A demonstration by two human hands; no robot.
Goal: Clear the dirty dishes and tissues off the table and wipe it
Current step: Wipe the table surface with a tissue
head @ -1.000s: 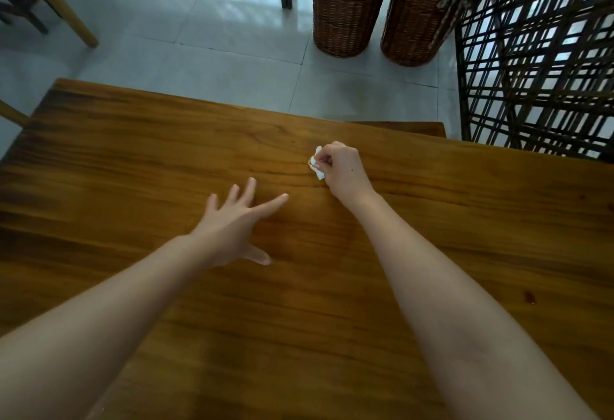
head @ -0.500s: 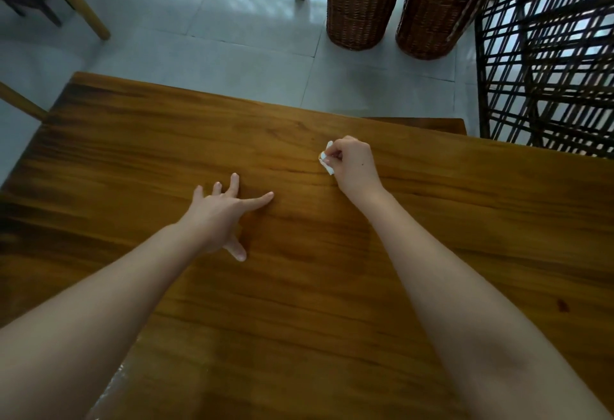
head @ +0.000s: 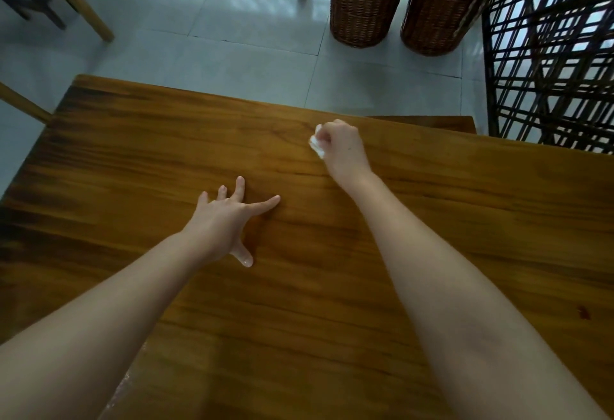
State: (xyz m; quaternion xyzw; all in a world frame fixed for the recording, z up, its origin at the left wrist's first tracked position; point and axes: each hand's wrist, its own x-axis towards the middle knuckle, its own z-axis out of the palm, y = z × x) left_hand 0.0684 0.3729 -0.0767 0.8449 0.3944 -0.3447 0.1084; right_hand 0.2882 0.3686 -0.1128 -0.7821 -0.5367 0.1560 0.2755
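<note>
A brown wooden table (head: 139,160) fills most of the head view. My right hand (head: 344,150) is balled into a fist near the table's far edge and grips a small crumpled white tissue (head: 316,146), pressing it onto the wood. My left hand (head: 226,220) rests on the table nearer to me, with its fingers spread and straight and nothing in it. No dishes are in sight on the table.
Two tall wicker baskets (head: 365,4) (head: 442,11) stand on the pale tiled floor beyond the table. A dark lattice screen (head: 551,54) rises at the right. A wooden bench (head: 428,122) shows past the far edge. Wooden furniture legs (head: 76,4) stand at the far left.
My right hand with the tissue has stayed near the table's far edge with small shifts. My left hand has kept its spread pose on the wood. The view has tilted a little.
</note>
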